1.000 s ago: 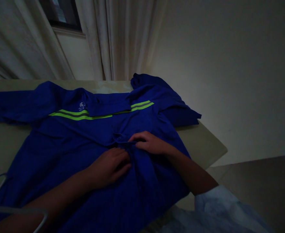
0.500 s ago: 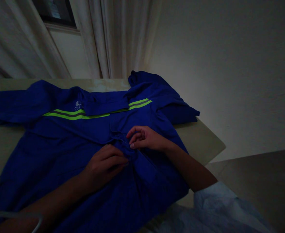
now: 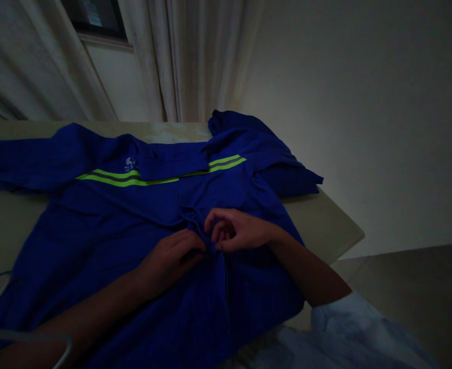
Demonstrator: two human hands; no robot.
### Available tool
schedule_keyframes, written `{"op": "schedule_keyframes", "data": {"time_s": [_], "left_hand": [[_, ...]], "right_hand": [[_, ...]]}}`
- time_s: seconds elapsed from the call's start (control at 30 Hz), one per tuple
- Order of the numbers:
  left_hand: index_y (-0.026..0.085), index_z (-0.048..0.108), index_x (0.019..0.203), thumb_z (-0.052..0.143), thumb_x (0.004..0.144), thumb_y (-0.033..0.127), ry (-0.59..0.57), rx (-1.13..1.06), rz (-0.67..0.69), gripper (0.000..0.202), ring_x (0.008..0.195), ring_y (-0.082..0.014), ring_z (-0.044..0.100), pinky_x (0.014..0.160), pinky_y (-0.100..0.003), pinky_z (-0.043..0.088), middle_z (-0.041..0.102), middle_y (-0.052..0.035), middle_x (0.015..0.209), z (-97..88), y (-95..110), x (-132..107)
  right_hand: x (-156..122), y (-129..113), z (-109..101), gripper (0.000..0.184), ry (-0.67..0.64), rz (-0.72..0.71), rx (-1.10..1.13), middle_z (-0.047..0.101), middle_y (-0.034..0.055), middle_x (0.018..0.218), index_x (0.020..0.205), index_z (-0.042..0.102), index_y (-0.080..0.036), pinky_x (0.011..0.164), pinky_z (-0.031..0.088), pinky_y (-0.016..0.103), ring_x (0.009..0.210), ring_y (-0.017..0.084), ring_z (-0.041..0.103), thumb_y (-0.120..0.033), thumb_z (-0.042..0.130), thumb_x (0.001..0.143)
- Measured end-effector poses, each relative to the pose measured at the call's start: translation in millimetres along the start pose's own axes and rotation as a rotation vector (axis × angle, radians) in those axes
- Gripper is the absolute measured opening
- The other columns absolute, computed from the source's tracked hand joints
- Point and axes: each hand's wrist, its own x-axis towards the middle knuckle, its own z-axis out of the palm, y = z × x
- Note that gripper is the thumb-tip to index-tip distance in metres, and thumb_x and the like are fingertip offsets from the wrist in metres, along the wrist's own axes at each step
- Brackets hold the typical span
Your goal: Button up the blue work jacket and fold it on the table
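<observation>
A blue work jacket [image 3: 110, 220] with yellow-green and grey stripes across its chest lies spread on the table. My left hand [image 3: 174, 256] rests on its middle, fingertips pinching the cloth at the front opening. Just right of it, my right hand [image 3: 233, 230] has its fingers curled, with thumb and index finger on the edge of the same opening. Both hands' fingertips nearly meet there. Any button or fastener between them is too dark to make out. The placket's edge runs down from the hands toward me.
The pale table [image 3: 333, 220] ends in a corner at the right. Beige curtains [image 3: 187, 61] hang behind it, beside a dark window [image 3: 95, 18]. A white wall [image 3: 383, 128] stands at the right. A light cable [image 3: 25, 335] crosses the lower left.
My right hand has moved down and closed onto the opening's edge beside my left fingertips. The cloth below the hands has shifted, showing more of the placket edge. The view has shifted slightly.
</observation>
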Motion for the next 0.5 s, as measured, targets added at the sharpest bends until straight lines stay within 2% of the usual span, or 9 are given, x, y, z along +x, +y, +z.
{"op": "schedule_keyframes", "data": {"time_s": [0.07, 0.17, 0.27, 0.37, 0.43, 0.5], "left_hand": [[0.023, 0.060, 0.098, 0.057, 0.104, 0.017, 0.019, 0.091, 0.049, 0.009, 0.076, -0.0147, 0.065, 0.069, -0.027, 0.050, 0.069, 0.0005, 0.085, -0.9, 0, 0], [0.022, 0.060, 0.098, 0.049, 0.106, 0.015, -0.017, 0.293, 0.202, 0.015, 0.070, -0.0160, 0.061, 0.069, -0.032, 0.047, 0.066, 0.0006, 0.079, -3.3, 3, 1], [0.021, 0.063, 0.103, 0.045, 0.105, 0.010, -0.038, 0.425, 0.358, 0.021, 0.075, -0.0183, 0.064, 0.075, -0.037, 0.050, 0.071, -0.0021, 0.084, -7.0, 13, 2], [0.023, 0.066, 0.101, 0.051, 0.101, 0.009, -0.025, 0.513, 0.471, 0.021, 0.082, -0.0190, 0.068, 0.081, -0.038, 0.055, 0.075, -0.0027, 0.092, -10.8, 24, 3], [0.024, 0.068, 0.098, 0.054, 0.100, 0.010, -0.041, 0.559, 0.517, 0.020, 0.085, -0.0190, 0.069, 0.084, -0.037, 0.057, 0.076, -0.0023, 0.094, -12.3, 27, 3], [0.023, 0.068, 0.098, 0.055, 0.099, 0.009, -0.037, 0.586, 0.531, 0.019, 0.084, -0.0193, 0.069, 0.085, -0.037, 0.057, 0.075, -0.0028, 0.092, -12.5, 25, 3]], "right_hand": [[3, 1, 7, 0.042, 0.077, -0.026, 0.031, 0.069, -0.0037, 0.088, 0.111, 0.056, -0.021, 0.067, 0.049, 0.020, 0.070, 0.008, 0.064, -0.020, 0.081, 0.077], [8, 3, 15, 0.036, 0.191, -0.034, -0.027, 0.069, -0.0034, 0.086, 0.105, 0.058, -0.020, 0.065, 0.048, 0.020, 0.068, 0.008, 0.062, -0.018, 0.079, 0.077], [9, 3, 17, 0.029, 0.289, -0.049, -0.161, 0.068, -0.0030, 0.083, 0.100, 0.061, -0.019, 0.065, 0.048, 0.021, 0.069, 0.010, 0.061, -0.012, 0.074, 0.075], [6, -2, 17, 0.029, 0.389, -0.099, -0.231, 0.066, -0.0040, 0.080, 0.097, 0.062, -0.020, 0.064, 0.047, 0.021, 0.069, 0.010, 0.060, -0.008, 0.070, 0.072], [4, -5, 19, 0.027, 0.411, -0.146, -0.238, 0.064, -0.0047, 0.079, 0.097, 0.062, -0.020, 0.063, 0.046, 0.021, 0.068, 0.010, 0.059, -0.009, 0.070, 0.073], [4, -6, 20, 0.025, 0.345, -0.167, -0.237, 0.065, -0.0046, 0.081, 0.098, 0.062, -0.021, 0.064, 0.047, 0.021, 0.068, 0.010, 0.059, -0.012, 0.072, 0.076]]}}
